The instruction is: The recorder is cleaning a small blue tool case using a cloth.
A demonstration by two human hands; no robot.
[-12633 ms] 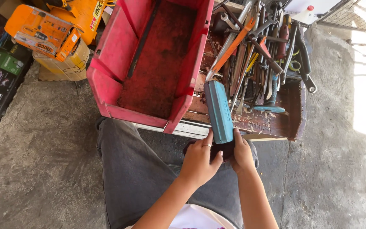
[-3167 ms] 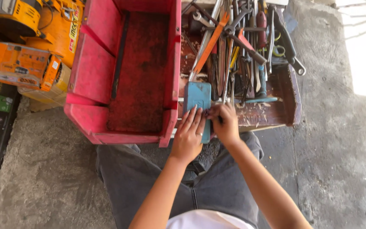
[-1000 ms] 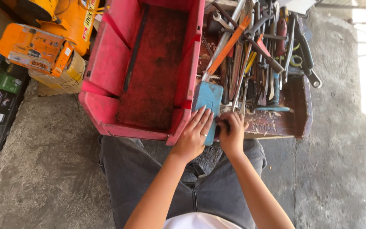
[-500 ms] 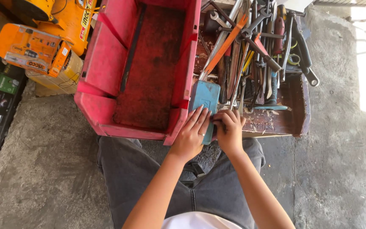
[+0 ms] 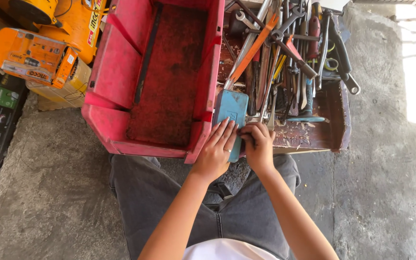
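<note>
Blue case (image 5: 231, 113) now lies flat at the near left corner of the wooden tool tray (image 5: 335, 120), just beside the red bin (image 5: 121, 86); a few seconds ago we held it more upright against the tools. Our left hand (image 5: 216, 153) rests on its near end with fingers (image 5: 225, 132) spread flat, pressing rather than gripping. Our right hand (image 5: 258, 144) is curled at the case's right edge, fingers (image 5: 251, 137) bunched together; what they pinch we cannot tell. We judge the case is being seated. Wrenches and pliers (image 5: 290, 53) crowd the tray behind, and an orange power tool (image 5: 32, 60) sits well apart.
</note>
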